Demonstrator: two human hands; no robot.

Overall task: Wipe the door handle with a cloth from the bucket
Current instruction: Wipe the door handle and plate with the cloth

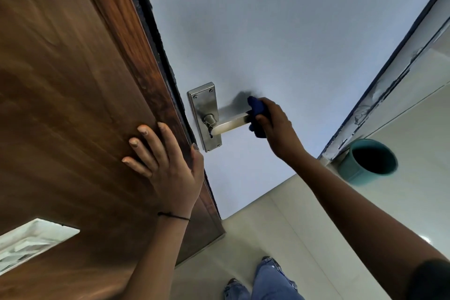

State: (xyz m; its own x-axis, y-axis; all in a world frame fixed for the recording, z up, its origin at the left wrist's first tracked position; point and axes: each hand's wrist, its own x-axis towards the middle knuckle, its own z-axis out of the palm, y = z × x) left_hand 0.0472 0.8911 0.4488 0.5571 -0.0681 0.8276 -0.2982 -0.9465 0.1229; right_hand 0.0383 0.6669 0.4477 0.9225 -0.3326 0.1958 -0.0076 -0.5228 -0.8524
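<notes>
Right hand [272, 124] gripped blue cloth [257, 109] around handle [231, 125] tip; left hand [168, 165] lay spread flat on door [73, 80].

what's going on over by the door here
A person is cleaning a door handle. Their right hand grips a dark blue cloth wrapped around the free end of the metal lever, while the left hand lies flat against the brown wooden door, its thumb at the door's edge, apparently steadying it. The part of the lever nearest the backplate is bare. A teal bucket stands on the tiled floor to the right, by the wall.
</notes>
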